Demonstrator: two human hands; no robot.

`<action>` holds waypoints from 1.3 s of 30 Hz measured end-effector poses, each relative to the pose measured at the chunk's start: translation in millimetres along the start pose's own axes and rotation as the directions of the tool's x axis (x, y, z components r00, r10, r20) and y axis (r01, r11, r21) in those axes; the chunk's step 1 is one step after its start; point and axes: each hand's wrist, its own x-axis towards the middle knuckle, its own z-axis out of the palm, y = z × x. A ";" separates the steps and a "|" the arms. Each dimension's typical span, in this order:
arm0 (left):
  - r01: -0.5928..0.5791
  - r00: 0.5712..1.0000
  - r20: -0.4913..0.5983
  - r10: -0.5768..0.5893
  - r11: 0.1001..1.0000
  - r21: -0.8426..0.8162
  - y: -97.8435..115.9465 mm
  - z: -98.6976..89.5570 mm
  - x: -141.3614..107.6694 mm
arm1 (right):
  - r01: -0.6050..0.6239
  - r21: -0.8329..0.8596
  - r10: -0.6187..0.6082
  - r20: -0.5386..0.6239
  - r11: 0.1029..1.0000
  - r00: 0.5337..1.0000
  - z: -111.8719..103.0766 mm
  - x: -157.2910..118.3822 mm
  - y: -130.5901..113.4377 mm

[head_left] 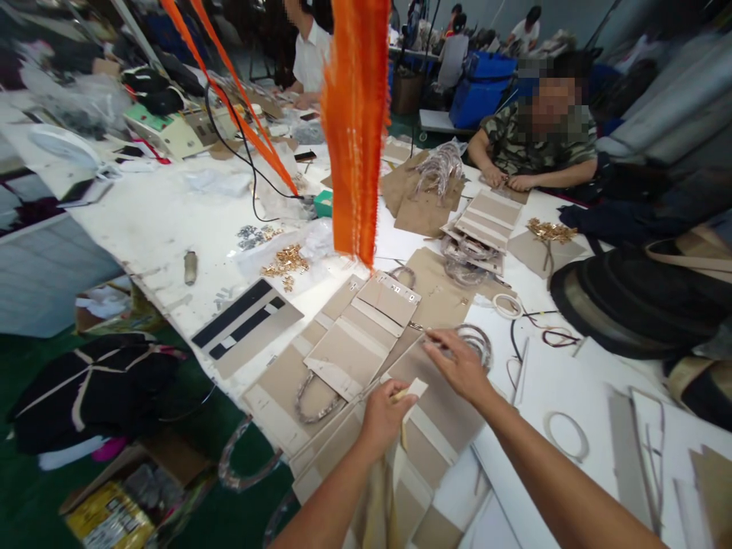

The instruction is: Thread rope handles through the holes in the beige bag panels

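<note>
My left hand [384, 418] is closed in a pinch on a pale strip [416, 387], whose whitish end sticks out past the fingertips. Beneath it lies a beige bag panel [440, 396] with a lighter band across it. My right hand [460, 367] rests at the far edge of this panel, fingers stretched and a little apart, nothing visible in them. A small metal piece [416, 326] lies just beyond its fingertips. More beige panels [366, 332] overlap to the left, with a plastic-wrapped handle [309, 404] among them.
An orange strap [355, 137] hangs down over the table [171, 206]. Gold-coloured fittings [286, 261] lie in piles. A stack of panels [489, 217] stands farther back, near a co-worker [534, 145]. Black rolls [634, 305] sit at right; boxes [131, 488] are on the floor at left.
</note>
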 end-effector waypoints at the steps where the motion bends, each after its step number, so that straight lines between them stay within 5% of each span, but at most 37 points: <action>1: -0.011 1.000 -0.005 0.011 1.000 0.017 3.3 -0.8 1.0 | 0.070 0.018 -0.072 0.146 0.997 0.987 -2.3 -4.3 -7.9; 3: -0.025 0.999 -0.019 0.027 0.998 0.058 8.6 -2.6 3.4 | 0.171 -0.011 -0.154 0.390 0.985 0.908 -4.3 -9.0 -21.0; 5: -0.036 0.999 -0.028 0.039 0.995 0.096 12.7 -4.8 5.5 | 0.241 -0.117 -0.150 0.510 0.964 0.847 -4.7 -7.6 -30.1; 13: -0.228 0.973 0.029 0.230 0.922 0.314 19.3 -12.9 15.6 | 0.422 -0.327 -0.163 0.595 0.846 0.787 -1.7 18.8 -51.8; 17: -0.151 0.968 -0.130 0.216 0.909 0.388 16.8 -12.6 28.0 | 0.378 -0.259 -0.206 0.510 0.889 0.835 11.2 35.1 -41.0; 22: -0.079 0.966 -0.225 0.129 0.973 0.218 2.9 -7.3 33.0 | -0.029 -0.097 0.045 0.167 0.995 0.985 26.6 95.5 5.9; 25: -0.004 0.986 -0.169 0.010 0.999 0.034 -11.2 -2.8 31.2 | -0.154 -0.024 0.156 0.078 0.988 0.985 44.2 143.9 35.0; 29: 0.067 0.992 -0.114 -0.062 0.997 0.041 -22.3 -3.3 30.2 | -0.202 0.044 0.198 0.082 0.978 0.977 79.4 184.9 58.3; 39: 0.175 0.984 0.025 -0.174 0.984 -0.020 -31.5 -13.9 31.1 | -0.239 0.005 0.239 -0.049 0.971 0.970 119.1 194.7 83.5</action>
